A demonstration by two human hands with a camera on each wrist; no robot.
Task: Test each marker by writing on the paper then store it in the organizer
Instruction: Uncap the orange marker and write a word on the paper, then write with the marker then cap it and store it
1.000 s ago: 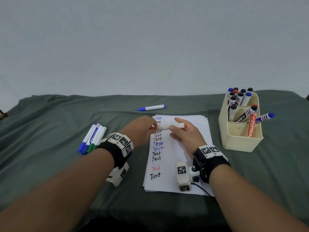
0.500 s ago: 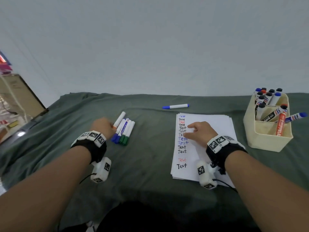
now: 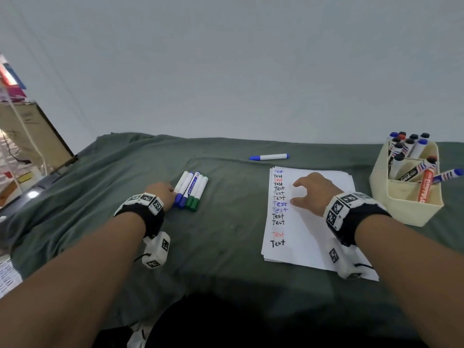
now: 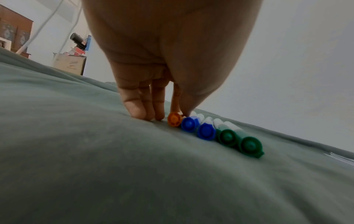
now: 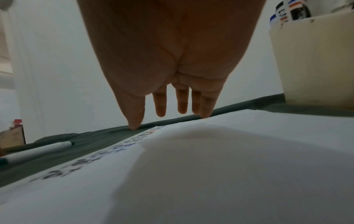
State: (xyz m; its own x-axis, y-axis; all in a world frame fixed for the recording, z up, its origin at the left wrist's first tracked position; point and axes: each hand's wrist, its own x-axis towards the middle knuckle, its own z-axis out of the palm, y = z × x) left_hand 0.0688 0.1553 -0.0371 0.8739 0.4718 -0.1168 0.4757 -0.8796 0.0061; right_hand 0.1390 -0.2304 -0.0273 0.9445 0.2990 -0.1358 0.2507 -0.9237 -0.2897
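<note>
Several capped markers (image 3: 192, 189) lie side by side on the green cloth, left of the paper (image 3: 313, 234). In the left wrist view the row runs orange, blue, blue, green, green. My left hand (image 4: 179, 112) pinches the orange-capped marker (image 4: 174, 119) at the row's left end between thumb and index finger, and its other fingers touch the cloth. In the head view the left hand (image 3: 172, 190) hides that cap. My right hand (image 3: 295, 193) rests on the paper beside the column of "Test" words, fingers spread and holding nothing. The cream organizer (image 3: 401, 209) stands at the right with several markers in it.
One blue-capped marker (image 3: 268, 156) lies alone on the cloth beyond the paper. A cardboard box (image 3: 30, 136) and clutter stand past the table's left edge. A plain wall runs behind the table.
Both hands held the marker over the paper; the left hand then carried it left to the row of markers. The right hand let go and settled on the paper.
</note>
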